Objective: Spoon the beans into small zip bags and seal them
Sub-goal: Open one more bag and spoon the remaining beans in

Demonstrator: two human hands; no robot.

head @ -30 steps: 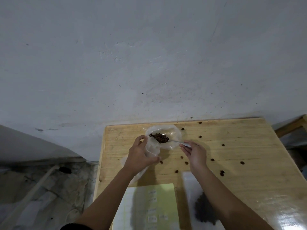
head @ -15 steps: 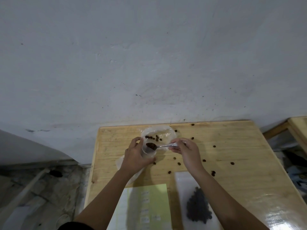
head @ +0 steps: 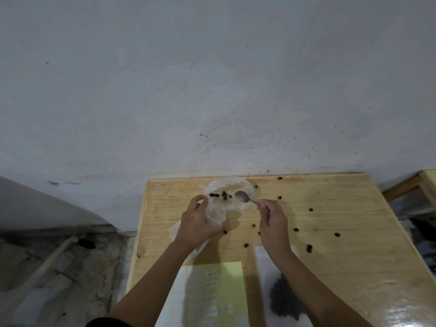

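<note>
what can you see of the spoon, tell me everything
A small grey metal spoon with an oval bowl and a thin handle. The bowl faces up and looks empty. The handle runs back toward the person, its end pinched in the right hand's fingers. The bowl is over the crumpled clear plastic at the table's far edge, just right of a few dark beans lying there; whether it touches the plastic cannot be told.

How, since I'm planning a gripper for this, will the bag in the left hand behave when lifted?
Probably floppy: the bag bunches where the left hand grips it. Likely light, being thin see-through film. Its smooth film may slip between fingers.
</note>
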